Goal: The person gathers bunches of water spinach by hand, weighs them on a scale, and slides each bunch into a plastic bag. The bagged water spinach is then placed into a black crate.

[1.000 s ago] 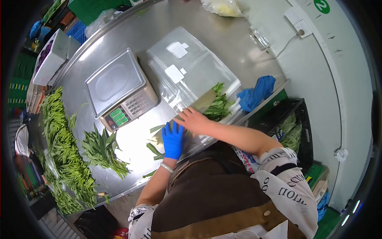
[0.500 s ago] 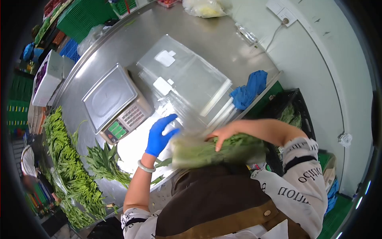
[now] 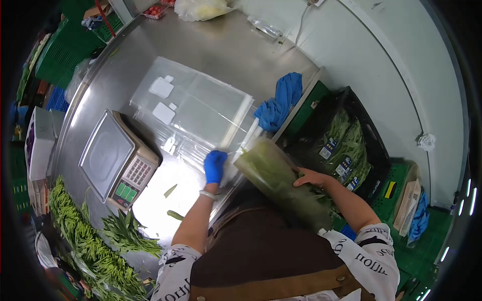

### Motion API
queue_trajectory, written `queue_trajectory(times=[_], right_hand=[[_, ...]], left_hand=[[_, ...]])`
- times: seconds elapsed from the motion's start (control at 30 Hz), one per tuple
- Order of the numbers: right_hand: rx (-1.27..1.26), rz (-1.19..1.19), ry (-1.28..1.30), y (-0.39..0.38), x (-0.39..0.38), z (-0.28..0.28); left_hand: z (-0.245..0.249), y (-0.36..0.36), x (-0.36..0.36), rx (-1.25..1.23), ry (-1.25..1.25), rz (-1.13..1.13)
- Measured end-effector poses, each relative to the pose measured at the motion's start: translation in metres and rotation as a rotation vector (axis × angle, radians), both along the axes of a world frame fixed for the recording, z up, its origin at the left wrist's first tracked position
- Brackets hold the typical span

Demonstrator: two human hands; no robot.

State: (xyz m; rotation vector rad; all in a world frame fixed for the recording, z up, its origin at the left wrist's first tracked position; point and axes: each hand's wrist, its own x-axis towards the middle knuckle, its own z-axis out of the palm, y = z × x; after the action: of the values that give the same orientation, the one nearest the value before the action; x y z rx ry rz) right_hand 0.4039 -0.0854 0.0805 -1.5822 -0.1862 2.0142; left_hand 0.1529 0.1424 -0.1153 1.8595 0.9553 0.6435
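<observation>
My bare right hand (image 3: 310,178) grips a clear plastic bag of leafy greens (image 3: 271,173), tilted across the front of my apron and smeared a little by motion. The stems' end points up and left, towards the table edge. My left hand (image 3: 215,166), in a blue glove, is closed beside the table's front edge, near the lower corner of the flat clear bags (image 3: 201,108). Whether its curled fingers pinch any plastic is hidden. White labels (image 3: 163,113) show on these stacked bags.
A digital scale (image 3: 120,160) stands on the steel table at left. Loose greens (image 3: 128,233) and a long row of stems (image 3: 90,236) lie before it. A blue cloth or glove (image 3: 280,103) rests at the right edge. Beyond, a black crate (image 3: 379,138) holds bagged greens (image 3: 346,145).
The bagged greens have swung from level to tilted and moved right, held in my right hand. My left hand's fingers went from spread to curled. The view has turned towards the black crate.
</observation>
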Motion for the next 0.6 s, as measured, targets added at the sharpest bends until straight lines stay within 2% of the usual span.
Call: queue_trajectory(times=[0.03,0.17,0.23,0.3,0.33,0.43,0.47,0.57,0.6], right_hand=[[0.01,0.026,0.013,0.0,-0.003,-0.002],[0.103,0.152,0.04,0.017,-0.011,-0.021],[0.05,0.12,0.122,0.025,-0.012,-0.029],[-0.009,0.075,0.172,0.03,-0.013,-0.034],[-0.044,0.054,0.179,0.032,-0.012,-0.035],[-0.05,0.059,0.08,0.045,-0.02,-0.03],[-0.027,0.069,0.051,0.05,-0.026,-0.028],[0.037,0.086,0.019,0.073,-0.035,-0.021],[0.053,0.096,0.022,0.082,-0.036,-0.016]], left_hand=[[0.008,0.009,-0.004,0.031,-0.009,0.023],[0.029,0.023,-0.014,-0.353,-0.09,-0.094],[0.055,0.033,-0.014,-0.537,-0.195,-0.076],[0.089,0.04,-0.015,-0.593,-0.18,-0.086],[0.085,0.042,-0.017,-0.569,-0.234,-0.16],[0.099,0.028,-0.003,-0.177,-0.043,-0.168],[0.102,0.024,0.007,0.177,-0.033,-0.15],[0.146,0.001,0.039,0.344,-0.089,-0.146],[0.153,-0.013,0.048,0.31,-0.185,-0.195]])
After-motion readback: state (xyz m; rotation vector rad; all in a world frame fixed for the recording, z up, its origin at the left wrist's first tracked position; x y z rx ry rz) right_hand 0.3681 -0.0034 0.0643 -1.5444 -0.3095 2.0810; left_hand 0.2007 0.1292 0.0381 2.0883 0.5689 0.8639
